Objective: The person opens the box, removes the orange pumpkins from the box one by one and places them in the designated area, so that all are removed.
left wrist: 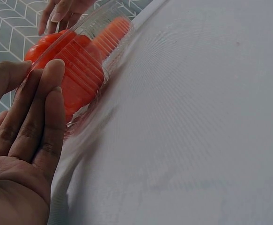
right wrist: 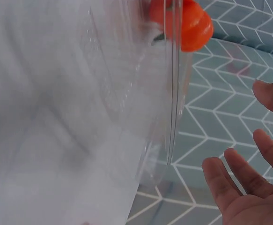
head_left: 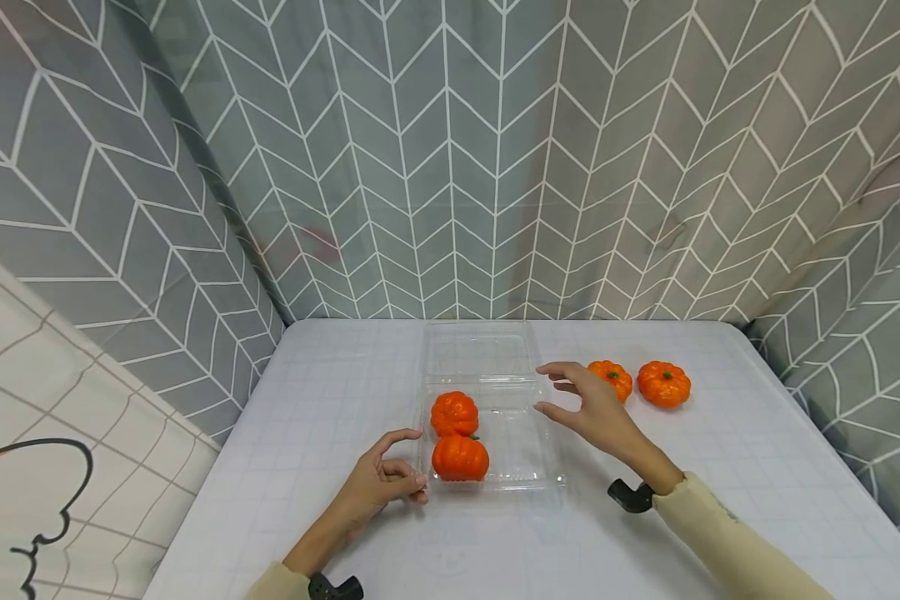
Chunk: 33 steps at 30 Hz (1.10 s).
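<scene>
A clear plastic clamshell container [head_left: 513, 433] lies with its lid [head_left: 480, 350] folded back toward the curtain. Two small orange pumpkins, a rear one [head_left: 454, 413] and a front one [head_left: 461, 457], sit in its left half. At the container's left edge, my left hand [head_left: 375, 483] pinches the rim with curled fingers; the left wrist view shows the fingertips [left wrist: 54, 70] at that rim. My right hand [head_left: 588, 408] hovers by the right edge, fingers spread and holding nothing. In the right wrist view, a gap separates it from the container wall [right wrist: 171, 108].
Two more orange pumpkins stand at the right: one [head_left: 610, 379] partly behind my right hand, the other [head_left: 663, 384] beside it. A white cloth covers the table [head_left: 330, 392]. Grey patterned curtains [head_left: 480, 167] enclose the back and sides.
</scene>
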### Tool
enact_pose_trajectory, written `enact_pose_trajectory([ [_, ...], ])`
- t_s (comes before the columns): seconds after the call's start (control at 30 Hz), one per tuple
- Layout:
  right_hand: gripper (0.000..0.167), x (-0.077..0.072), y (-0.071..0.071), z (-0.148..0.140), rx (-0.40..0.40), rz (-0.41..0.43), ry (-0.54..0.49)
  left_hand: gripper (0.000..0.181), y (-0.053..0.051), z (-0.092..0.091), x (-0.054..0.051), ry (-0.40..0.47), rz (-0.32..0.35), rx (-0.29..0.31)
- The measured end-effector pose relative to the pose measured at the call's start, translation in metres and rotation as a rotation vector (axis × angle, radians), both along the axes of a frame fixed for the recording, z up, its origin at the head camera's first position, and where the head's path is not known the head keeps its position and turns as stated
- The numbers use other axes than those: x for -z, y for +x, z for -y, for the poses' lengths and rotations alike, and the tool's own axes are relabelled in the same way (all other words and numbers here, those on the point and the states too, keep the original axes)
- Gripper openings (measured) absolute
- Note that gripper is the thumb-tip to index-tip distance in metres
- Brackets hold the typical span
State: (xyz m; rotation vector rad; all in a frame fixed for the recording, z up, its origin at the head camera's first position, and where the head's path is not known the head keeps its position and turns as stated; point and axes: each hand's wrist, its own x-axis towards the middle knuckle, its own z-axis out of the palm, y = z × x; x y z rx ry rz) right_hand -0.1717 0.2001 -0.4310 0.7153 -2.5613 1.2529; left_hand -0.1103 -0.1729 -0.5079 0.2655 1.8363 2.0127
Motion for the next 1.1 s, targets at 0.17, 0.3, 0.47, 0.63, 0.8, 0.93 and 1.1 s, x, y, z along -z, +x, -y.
enact_pose_trajectory([
  [0.17, 0.052, 0.001, 0.005, 0.012, -0.033, 0.063, 0.003, 0.070, 0.000, 0.000, 0.000, 0.004, -0.008, 0.000],
  [0.3, 0.051, 0.004, 0.008, 0.021, -0.056, 0.095, 0.012, 0.071, 0.001, 0.000, 0.000, 0.007, -0.009, 0.001],
  [0.47, 0.051, 0.009, 0.011, 0.032, -0.113, 0.110, 0.021, 0.074, 0.001, 0.000, 0.000, 0.013, -0.006, 0.002],
  [0.63, 0.050, 0.010, 0.015, 0.042, -0.173, 0.143, 0.015, 0.076, 0.001, 0.001, 0.000, 0.021, 0.002, 0.004],
  [0.8, 0.049, 0.010, 0.017, 0.051, -0.232, 0.143, 0.016, 0.076, 0.001, 0.000, 0.000, 0.024, 0.004, 0.003],
  [0.93, 0.046, 0.013, 0.018, 0.059, -0.280, 0.118, 0.032, 0.076, 0.001, 0.000, -0.001, 0.021, 0.004, 0.002],
  [1.1, 0.044, 0.017, 0.020, 0.069, -0.331, 0.107, 0.044, 0.076, 0.001, 0.000, 0.000, 0.023, -0.001, 0.002],
])
